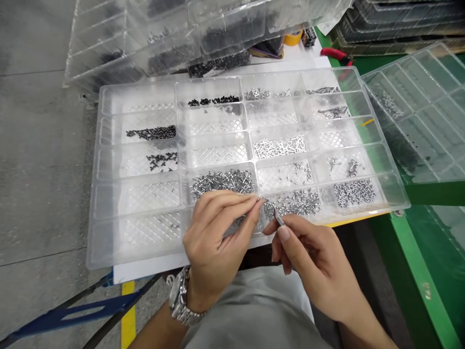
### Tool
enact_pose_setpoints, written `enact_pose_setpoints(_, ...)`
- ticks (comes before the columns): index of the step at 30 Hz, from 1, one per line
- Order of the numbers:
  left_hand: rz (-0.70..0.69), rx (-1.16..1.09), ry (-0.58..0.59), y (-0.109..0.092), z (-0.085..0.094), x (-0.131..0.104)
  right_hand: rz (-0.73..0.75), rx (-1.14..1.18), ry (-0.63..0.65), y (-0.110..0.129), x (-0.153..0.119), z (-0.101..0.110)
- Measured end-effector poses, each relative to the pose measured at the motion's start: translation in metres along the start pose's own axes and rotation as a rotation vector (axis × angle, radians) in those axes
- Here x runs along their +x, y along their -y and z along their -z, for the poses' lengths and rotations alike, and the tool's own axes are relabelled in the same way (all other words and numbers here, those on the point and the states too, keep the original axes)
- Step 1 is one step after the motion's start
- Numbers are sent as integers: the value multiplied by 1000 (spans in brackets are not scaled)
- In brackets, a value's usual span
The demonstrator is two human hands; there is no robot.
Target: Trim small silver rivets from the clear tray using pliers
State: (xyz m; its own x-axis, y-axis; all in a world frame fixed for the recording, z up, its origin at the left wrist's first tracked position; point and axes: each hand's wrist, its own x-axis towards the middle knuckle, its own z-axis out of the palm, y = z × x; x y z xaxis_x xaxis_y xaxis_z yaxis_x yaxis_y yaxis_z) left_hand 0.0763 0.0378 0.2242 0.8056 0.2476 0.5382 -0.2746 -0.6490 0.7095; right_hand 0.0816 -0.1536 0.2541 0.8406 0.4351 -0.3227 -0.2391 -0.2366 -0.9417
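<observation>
A clear compartment tray (136, 182) lies in front of me, with small silver screws and black screws in several of its sections. Over its front middle part, my left hand (221, 232) is pinched at the fingertips on a tiny silver piece (258, 198); a metal watch (181, 300) is on that wrist. To its right, my right hand (305, 247) grips a small metal tool (278, 216) between thumb and index finger. The tool's curved tip is just right of the left fingertips, over a section of silver screws (300, 202). Most of the tool is hidden.
Another clear tray (127, 39) stands tilted behind the main one. At the right, a further clear tray (428, 111) rests on a green surface. Red-handled pliers (336, 54), yellow tape (292, 38) and stacked dark trays (407, 24) are at the back.
</observation>
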Motion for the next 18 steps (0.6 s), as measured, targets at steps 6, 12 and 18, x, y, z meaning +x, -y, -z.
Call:
enact_pose_setpoints(6, -1, 33, 33, 0, 2, -2, -7, -49, 9, 5, 0, 1)
enact_pose_setpoints(12, -3, 18, 46, 0, 3, -4, 2, -46, -9, 4, 2, -2)
enact_pose_setpoints(18, 40, -4, 38, -2, 4, -2, -27, -17, -50, 13, 0, -1)
